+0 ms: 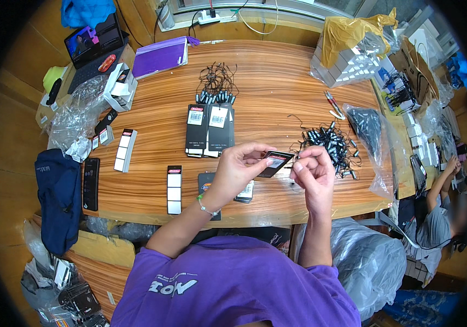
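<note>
My left hand [240, 168], a beaded bracelet at its wrist, pinches a black hang tag [273, 170] with a pale label above the table's near side. Just right of it, my right hand [316, 173] has thumb and fingertips pressed together; what they hold, perhaps a thin black cord, is too small to make out. Behind that hand lies a tangled heap of black tag strings [329, 143] with small pale ends. Partly under my left hand are a dark card [206, 182] and a small stack of labelled tags [246, 192].
Stacked black tags [196, 133] with strings [217, 82] fanned behind them lie mid-table. Label strips [174, 191] and a phone [91, 185] are at left. Pliers [333, 104] and a plastic bag [368, 131] lie right, near a box [342, 65]. Another person [435, 223] sits at far right.
</note>
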A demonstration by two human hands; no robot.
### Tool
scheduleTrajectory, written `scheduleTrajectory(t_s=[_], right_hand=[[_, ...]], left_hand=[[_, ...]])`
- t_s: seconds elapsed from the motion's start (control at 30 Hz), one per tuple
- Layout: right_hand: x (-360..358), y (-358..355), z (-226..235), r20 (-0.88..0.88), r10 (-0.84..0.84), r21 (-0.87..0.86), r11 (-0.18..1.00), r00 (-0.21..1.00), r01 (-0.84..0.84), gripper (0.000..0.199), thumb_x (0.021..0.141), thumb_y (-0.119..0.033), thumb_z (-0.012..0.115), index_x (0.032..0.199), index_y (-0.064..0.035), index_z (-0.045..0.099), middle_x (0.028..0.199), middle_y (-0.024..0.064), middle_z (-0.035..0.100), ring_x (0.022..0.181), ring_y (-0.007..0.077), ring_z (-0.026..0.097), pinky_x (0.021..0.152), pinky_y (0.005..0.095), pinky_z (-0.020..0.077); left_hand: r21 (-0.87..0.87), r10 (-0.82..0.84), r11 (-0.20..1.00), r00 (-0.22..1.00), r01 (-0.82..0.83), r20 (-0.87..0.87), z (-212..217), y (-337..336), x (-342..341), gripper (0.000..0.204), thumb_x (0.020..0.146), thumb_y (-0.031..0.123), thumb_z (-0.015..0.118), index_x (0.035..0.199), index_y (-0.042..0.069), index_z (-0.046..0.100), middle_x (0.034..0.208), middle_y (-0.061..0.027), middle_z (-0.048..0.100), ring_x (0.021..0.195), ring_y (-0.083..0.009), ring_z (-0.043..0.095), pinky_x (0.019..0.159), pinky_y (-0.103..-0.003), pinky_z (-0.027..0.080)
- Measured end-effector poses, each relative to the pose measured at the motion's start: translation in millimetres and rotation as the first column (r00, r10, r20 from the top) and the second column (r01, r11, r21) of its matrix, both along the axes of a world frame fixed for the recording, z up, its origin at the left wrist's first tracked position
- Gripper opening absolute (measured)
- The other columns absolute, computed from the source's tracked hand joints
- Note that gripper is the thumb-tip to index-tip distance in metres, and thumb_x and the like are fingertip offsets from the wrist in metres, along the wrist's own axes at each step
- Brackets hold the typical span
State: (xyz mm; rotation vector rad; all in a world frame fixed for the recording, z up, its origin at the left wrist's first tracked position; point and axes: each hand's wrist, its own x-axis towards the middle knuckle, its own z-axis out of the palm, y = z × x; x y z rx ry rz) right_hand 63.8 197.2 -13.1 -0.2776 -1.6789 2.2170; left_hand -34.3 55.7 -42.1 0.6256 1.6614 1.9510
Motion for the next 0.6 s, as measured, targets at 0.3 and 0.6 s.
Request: scheduleTrajectory(t_s=[0.3,0.6], right_hand=[[-9.1,-7.7,-11.1,-0.044,-0.065,0.128,0.989,0.997,0.07,0.009,0.084,0.001,0.053,0.093,-0.0011,0.05,0.078,0.0006,0.054,0.07,0.0045,0.05,0.063,0.017,0.0397],[-15.1,-22.1,-16.4,-0.09,-0.182,0.401,0.893,0.979,0.203,0.011,0.081,0.005,0.051,0.091,0.0017,0.049,0.071,0.0075,0.06,0.065,0.0097,0.055,0.06,0.0222,0.0442]], left_hand=[[0.034,0.04,0.999,0.999,-0.039,-0.03,4.2,0.8,1.8,0.023,0.077,-0.006,0.062,0.099,-0.002,0.06,0.091,-0.009,0.064,0.082,-0.0106,0.061,0.074,-0.021,0.051],[0.077,0.039,0.996,0.999,-0.038,-0.013,7.0,0.3,1.3,0.022,0.079,-0.006,0.06,0.101,-0.002,0.059,0.092,-0.0088,0.063,0.084,-0.0115,0.061,0.075,-0.022,0.051]])
